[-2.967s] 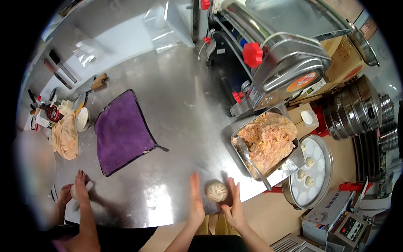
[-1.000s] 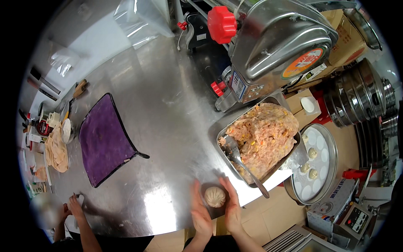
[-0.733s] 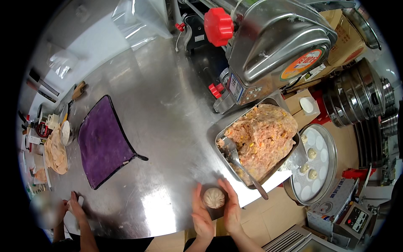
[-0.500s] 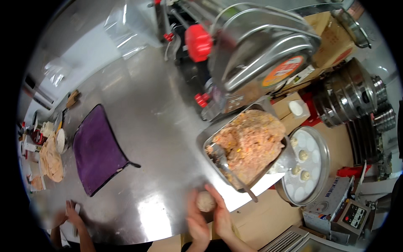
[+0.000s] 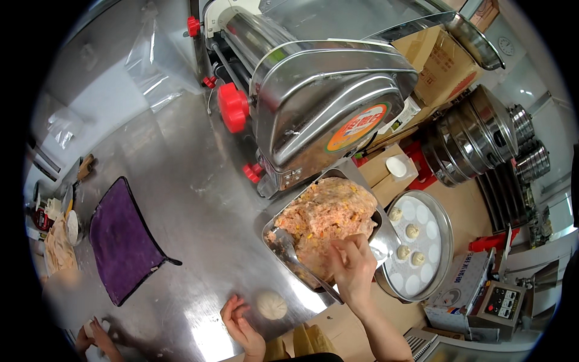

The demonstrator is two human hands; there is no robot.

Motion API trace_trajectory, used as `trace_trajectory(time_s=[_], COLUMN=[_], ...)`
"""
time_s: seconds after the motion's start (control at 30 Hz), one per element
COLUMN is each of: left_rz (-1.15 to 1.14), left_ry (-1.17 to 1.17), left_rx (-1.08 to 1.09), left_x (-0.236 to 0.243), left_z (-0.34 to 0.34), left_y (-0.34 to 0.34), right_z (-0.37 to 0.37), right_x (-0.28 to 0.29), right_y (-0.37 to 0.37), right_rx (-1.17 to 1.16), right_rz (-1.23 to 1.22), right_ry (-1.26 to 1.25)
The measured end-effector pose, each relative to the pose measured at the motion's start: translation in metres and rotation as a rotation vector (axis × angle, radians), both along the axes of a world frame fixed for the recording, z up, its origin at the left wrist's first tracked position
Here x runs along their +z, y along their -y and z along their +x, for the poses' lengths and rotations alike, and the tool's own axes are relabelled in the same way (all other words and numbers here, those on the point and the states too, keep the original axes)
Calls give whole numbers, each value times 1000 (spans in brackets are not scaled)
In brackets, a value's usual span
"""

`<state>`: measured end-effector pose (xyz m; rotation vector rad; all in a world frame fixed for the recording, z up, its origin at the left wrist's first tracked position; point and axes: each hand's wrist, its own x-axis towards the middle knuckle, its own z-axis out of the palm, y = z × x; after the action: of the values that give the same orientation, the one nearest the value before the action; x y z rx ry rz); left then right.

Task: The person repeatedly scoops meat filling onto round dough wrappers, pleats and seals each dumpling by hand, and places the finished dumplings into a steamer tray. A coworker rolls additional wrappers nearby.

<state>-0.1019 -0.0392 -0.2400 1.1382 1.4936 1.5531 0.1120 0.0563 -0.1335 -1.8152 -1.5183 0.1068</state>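
My left hand (image 5: 241, 323) is loosely curled with fingers apart, holding nothing, beside a pleated dough bun (image 5: 271, 304) on the steel table (image 5: 181, 151). My right hand (image 5: 353, 262) hangs over the near right part of a metal pan (image 5: 269, 235) of pinkish filling (image 5: 319, 205), fingers bent and slightly apart with nothing visible in them. A metal spoon (image 5: 301, 268) rests in that pan, its handle reaching over the rim. To the right, a round steamer tray (image 5: 443, 253) holds several small buns (image 5: 417, 258) among white paper rounds.
A purple cloth (image 5: 120, 241) lies left. A steel roller machine (image 5: 332, 108) with red knobs stands behind the pan, stacked steamers (image 5: 458, 145) and boxes (image 5: 446, 66) at right. Another person's hands (image 5: 96, 338) work at lower left, near dough (image 5: 59, 247) and containers.
My hands, earlier cupped around the bun, have parted. The right has moved up and right over the filling pan; the left sits just left of the bun. The view has shifted.
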Motion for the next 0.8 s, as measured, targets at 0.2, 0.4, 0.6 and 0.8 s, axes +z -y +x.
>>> trace_trajectory(time_s=[0.2,0.4,0.6,0.8], left_rz=[-17,14,1,5], left_ry=[12,51,38,35], left_rx=[9,40,40,46], left_x=[-1,6,6,4], left_z=[1,8,8,7], left_y=[3,-2,-2,-2], right_z=[-3,14,22,28], right_x=[-4,5,0,-1], right_y=[-16,-39,-53,-55], right_rx=[-21,-97,-64,-16], right_rz=[4,63,29,20], right_ry=[97,190,301,396])
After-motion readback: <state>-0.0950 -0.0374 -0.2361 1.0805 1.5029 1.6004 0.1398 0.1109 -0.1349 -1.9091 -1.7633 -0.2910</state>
